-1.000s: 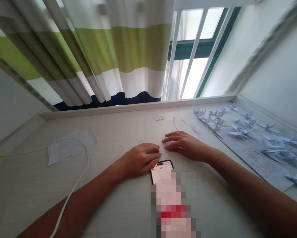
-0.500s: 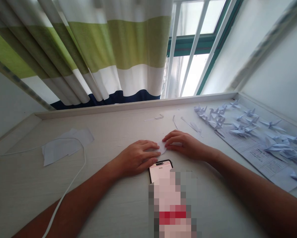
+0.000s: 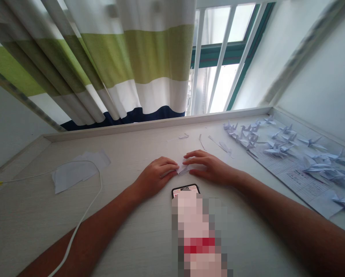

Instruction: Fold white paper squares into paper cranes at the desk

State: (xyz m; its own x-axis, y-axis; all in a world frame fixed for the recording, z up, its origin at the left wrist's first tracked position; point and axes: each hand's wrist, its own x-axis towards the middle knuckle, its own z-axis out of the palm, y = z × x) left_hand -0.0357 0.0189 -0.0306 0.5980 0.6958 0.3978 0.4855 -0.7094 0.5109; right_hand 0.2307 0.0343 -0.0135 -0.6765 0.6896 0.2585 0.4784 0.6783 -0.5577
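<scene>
I am logging the left hand point(image 3: 154, 176) with fingers pressed together, pinching one end of the folded white paper point(image 3: 186, 168). The right hand point(image 3: 211, 168) is steadying the other end with spread fingertips, keeping the paper low on the desk point(image 3: 45, 231), just above the smartphone point(image 3: 185, 188).

A striped curtain point(image 3: 158, 54) (green, white, navy) hangs.

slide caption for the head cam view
Left hand and right hand on a folded paper on a desk, paper cranes nearby
</scene>
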